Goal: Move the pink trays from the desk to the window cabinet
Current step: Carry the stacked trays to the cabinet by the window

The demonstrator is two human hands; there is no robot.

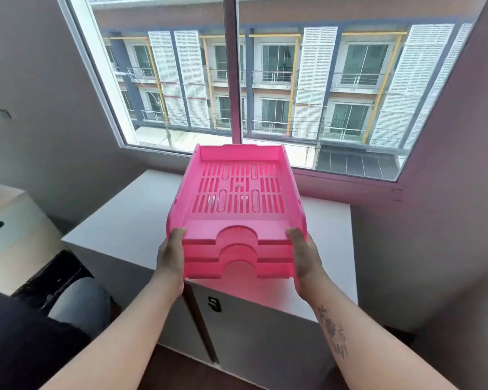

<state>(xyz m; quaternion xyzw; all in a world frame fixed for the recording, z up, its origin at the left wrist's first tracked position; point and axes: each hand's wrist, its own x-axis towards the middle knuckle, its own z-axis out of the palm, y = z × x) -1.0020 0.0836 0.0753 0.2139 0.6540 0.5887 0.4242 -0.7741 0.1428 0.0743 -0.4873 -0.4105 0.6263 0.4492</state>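
Note:
A nested stack of three pink plastic trays (238, 192) with slotted bottoms is held in the air over the white window cabinet (124, 220). My left hand (171, 256) grips the stack's near left corner, thumb on the top rim. At the near right corner, my right hand (303, 256) holds it the same way. The stack's far end points at the window and tilts slightly up. Its front edge hangs above the cabinet's near edge. I cannot tell if the stack touches the cabinet top.
A large window (265, 80) rises right behind the cabinet. The cabinet front has two doors with a dark handle (214, 304). A dark stool or chair (57, 274) and a cream appliance (12, 226) stand to the left. A wall (448, 220) closes the right side.

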